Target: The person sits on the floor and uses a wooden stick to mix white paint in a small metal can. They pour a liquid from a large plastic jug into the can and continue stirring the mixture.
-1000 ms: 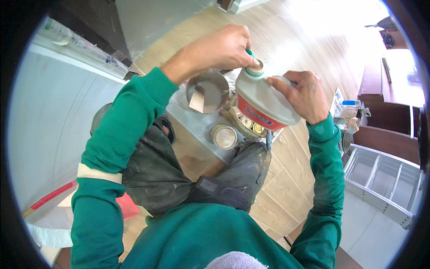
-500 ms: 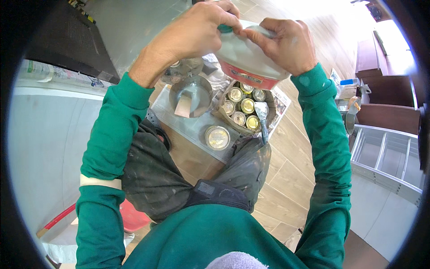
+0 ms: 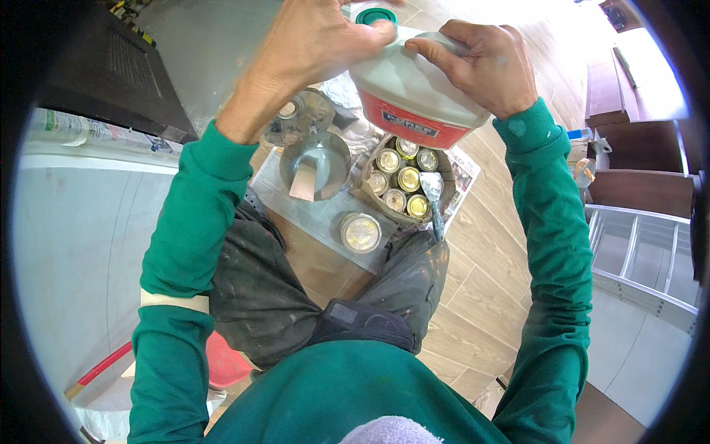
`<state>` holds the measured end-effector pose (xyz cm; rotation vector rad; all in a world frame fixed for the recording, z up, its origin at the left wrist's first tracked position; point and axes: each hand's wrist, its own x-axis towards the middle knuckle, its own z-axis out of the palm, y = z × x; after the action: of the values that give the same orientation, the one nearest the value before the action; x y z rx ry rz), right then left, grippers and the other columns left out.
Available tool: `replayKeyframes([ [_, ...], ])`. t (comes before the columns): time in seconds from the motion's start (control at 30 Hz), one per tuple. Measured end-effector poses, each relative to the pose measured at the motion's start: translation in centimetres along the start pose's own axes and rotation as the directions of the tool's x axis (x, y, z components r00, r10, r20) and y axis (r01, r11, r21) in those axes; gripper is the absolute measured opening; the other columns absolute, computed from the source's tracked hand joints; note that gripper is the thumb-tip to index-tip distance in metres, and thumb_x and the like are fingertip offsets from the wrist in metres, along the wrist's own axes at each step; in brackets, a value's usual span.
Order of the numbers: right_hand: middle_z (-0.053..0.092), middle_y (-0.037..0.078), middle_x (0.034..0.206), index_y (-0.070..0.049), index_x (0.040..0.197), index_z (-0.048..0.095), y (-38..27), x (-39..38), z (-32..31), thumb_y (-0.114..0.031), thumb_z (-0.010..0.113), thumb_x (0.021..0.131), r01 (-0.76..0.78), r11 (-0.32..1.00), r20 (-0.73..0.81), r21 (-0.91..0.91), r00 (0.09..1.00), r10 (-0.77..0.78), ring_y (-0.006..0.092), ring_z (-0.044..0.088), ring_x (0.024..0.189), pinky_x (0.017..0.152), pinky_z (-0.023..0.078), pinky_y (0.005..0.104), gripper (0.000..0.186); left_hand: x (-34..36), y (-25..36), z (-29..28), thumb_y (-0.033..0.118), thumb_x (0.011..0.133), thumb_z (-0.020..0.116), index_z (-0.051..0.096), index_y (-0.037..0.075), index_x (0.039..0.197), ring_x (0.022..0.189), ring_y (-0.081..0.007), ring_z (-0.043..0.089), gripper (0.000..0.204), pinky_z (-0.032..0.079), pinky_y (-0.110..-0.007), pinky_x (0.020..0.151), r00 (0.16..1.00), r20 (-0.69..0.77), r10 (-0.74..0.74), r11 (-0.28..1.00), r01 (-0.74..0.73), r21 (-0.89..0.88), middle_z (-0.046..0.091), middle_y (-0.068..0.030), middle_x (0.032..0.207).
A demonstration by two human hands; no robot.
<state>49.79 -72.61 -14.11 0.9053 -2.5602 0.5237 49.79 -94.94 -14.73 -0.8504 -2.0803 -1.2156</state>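
Observation:
At the top of the head view, my left hand (image 3: 322,41), blurred, has its fingers closed at the green cap (image 3: 374,16) on a white jug with a red label (image 3: 396,81). My right hand (image 3: 492,70) grips the jug's handle, thumb along its top. Below it, a worn container (image 3: 376,207) holds several small tins (image 3: 409,178), with a scraper (image 3: 431,189) lying on them. A round mixing pot (image 3: 333,166) has a pale flat stick (image 3: 303,181) in it. A lone lidded tin (image 3: 360,233) stands on a grey sheet (image 3: 285,207) between my legs.
A pale panel (image 3: 81,244) and a dark slab (image 3: 126,74) are at left, a red dustpan (image 3: 225,359) at lower left. An aluminium ladder (image 3: 636,251) and dark wood boards (image 3: 636,189) lie at right. Wood-look floor (image 3: 473,296) runs beside my right leg.
The jug has moved up and away, uncovering the tins. The green cap, held beside the open neck a second ago, now sits on it. My left hand has risen with the jug.

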Motion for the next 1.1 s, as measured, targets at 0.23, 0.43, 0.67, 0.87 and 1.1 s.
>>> replayKeyframes([
  [0.23,0.071,0.015,0.066,-0.006,0.086,0.079,0.9,0.8,0.0,-0.044,0.079,0.087,0.103,0.993,-0.009,-0.057,0.995,-0.104,0.0284,0.072,0.058,0.055,0.057,0.0367,0.038,0.1,0.3,0.0,0.02,0.077,0.08,0.077,-0.001,0.096,0.084,-0.0298,0.073,0.028,0.056,-0.035,0.073,0.938,0.089,-0.334,0.942,0.334,0.022,0.073,-0.0241,0.091],
  [0.43,0.07,0.015,0.066,-0.007,0.087,0.079,1.6,1.0,0.9,-0.043,0.079,0.087,0.147,0.985,-0.035,-0.087,0.988,-0.151,0.0299,0.071,0.058,0.054,0.056,0.0375,0.035,0.5,-0.4,0.0,0.017,0.078,0.077,0.077,0.001,0.104,0.082,-0.0314,0.073,0.03,0.055,-0.037,0.072,0.935,0.107,-0.339,0.921,0.306,0.242,0.073,-0.0244,0.092],
  [0.67,0.072,0.015,0.072,-0.01,0.093,0.079,5.6,2.3,2.8,-0.048,0.076,0.088,0.113,0.985,0.056,-0.133,0.993,-0.106,0.0301,0.073,0.064,0.059,0.058,0.0381,0.039,1.1,-1.4,1.0,0.009,0.078,0.074,0.072,-0.003,0.117,0.089,-0.0256,0.073,0.041,0.056,-0.036,0.076,0.947,0.059,-0.316,0.942,0.305,0.141,0.073,-0.0248,0.105],
  [0.87,0.076,0.013,0.083,-0.014,0.097,0.079,11.6,1.1,8.2,-0.057,0.067,0.088,-0.184,0.965,0.185,-0.189,0.958,0.219,0.0339,0.073,0.079,0.075,0.058,0.0459,0.045,0.2,0.5,-0.7,0.01,0.078,0.074,0.071,-0.01,0.106,0.078,-0.026,0.071,0.034,0.056,-0.034,0.073,0.951,-0.055,-0.305,0.926,0.31,0.214,0.073,-0.0245,0.091],
  [1.1,0.075,0.018,0.102,-0.012,0.114,0.075,16.0,-1.4,17.4,-0.033,0.067,0.094,-0.28,0.892,0.497,-0.354,0.752,0.433,0.0361,0.073,0.096,0.086,0.056,0.0464,0.03,-1.3,-0.4,-2.9,0.008,0.077,0.076,0.07,-0.012,0.098,0.067,-0.0281,0.068,0.03,0.054,-0.034,0.064,0.94,0.084,-0.329,0.925,0.303,0.229,0.067,-0.0265,0.08],
])
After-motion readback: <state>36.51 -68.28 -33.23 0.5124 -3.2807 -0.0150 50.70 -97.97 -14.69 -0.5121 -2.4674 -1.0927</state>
